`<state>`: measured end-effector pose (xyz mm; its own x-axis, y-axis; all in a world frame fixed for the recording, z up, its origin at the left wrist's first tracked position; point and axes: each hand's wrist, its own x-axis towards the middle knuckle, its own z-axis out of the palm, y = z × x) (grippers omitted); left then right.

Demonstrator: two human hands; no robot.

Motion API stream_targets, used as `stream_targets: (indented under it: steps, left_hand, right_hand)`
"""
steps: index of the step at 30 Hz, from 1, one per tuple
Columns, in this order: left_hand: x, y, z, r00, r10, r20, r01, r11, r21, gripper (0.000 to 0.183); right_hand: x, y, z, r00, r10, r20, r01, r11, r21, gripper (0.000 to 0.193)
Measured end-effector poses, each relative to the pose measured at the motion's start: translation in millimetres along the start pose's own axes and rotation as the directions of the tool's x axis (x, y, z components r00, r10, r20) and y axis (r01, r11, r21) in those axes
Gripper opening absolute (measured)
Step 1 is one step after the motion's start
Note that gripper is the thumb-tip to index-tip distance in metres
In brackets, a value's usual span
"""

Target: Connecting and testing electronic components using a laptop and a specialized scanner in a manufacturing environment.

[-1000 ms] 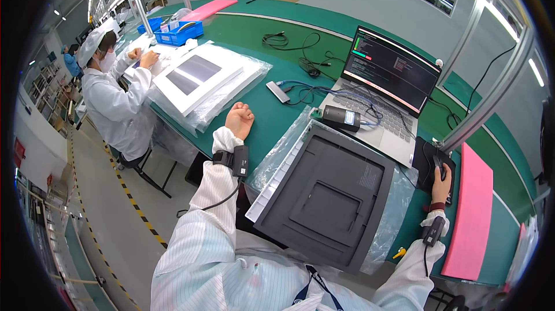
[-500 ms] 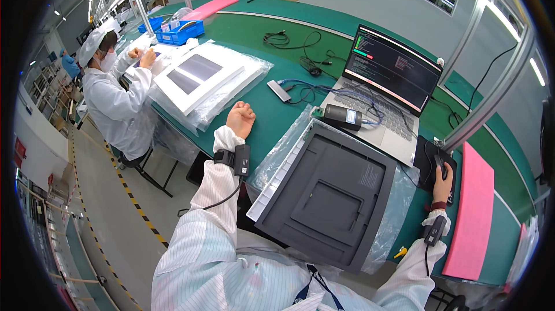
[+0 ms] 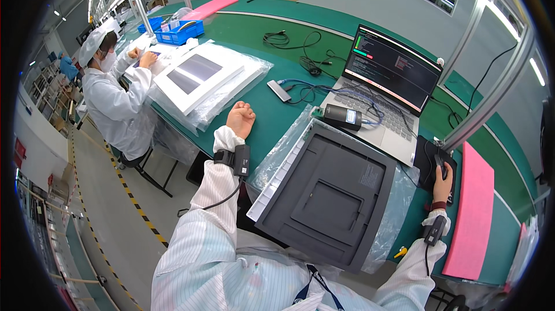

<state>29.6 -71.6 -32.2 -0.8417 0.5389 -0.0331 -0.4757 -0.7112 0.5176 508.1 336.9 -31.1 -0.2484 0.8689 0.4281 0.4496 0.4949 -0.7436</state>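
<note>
right hand (image 3: 444, 179) grasps black mouse (image 3: 440, 163) at 3 o'clock | left hand (image 3: 240, 119) clenched, empty, on green bench (image 3: 272, 115) | mouse small, dark, on black pad (image 3: 426, 163)

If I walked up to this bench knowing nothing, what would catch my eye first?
Probably the big dark grey printer-like machine on clear plastic wrap, straight in front of the person. Behind it an open laptop glows with coloured text, and the right hand rests on a mouse beside a pink sheet. The left hand lies closed on the green table.
</note>
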Motion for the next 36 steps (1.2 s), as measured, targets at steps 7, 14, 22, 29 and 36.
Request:
stream_targets:
  steps: [7, 14, 22, 29, 36]
  left_hand:
    - [-1.9, 0.4, 4.1, 1.000, 0.006, -0.006, -0.006, 1.000, 0.022, 0.035]
    - [-1.5, 2.4, 4.1, 1.000, 0.008, -0.002, -0.008, 1.000, 0.028, 0.035]
    - [2.0, 1.0, -4.2, 0.999, 0.021, 0.037, -0.023, 0.999, 0.050, 0.034]
    - [5.6, 2.5, -9.1, 0.998, 0.002, 0.070, -0.005, 0.999, 0.040, 0.038]
    - [4.1, 0.3, -9.6, 0.997, 0.008, 0.080, -0.016, 0.995, 0.094, 0.040]
  right_hand:
    - [0.1, -0.8, 0.5, 1.000, 0.007, -0.002, -0.007, 1.000, -0.006, 0.038]
    - [0.5, 2.0, 2.2, 1.000, 0.006, -0.006, -0.006, 1.000, -0.018, 0.039]
    - [-1.8, -2.7, 4.1, 1.000, -0.005, -0.019, 0.005, 1.000, -0.019, 0.039]
    - [-1.6, 5.3, 2.8, 0.998, -0.043, -0.040, 0.043, 0.999, 0.009, 0.041]
    - [-8.3, -6.6, 1.6, 0.997, -0.036, -0.074, 0.034, 0.999, -0.028, 0.039]
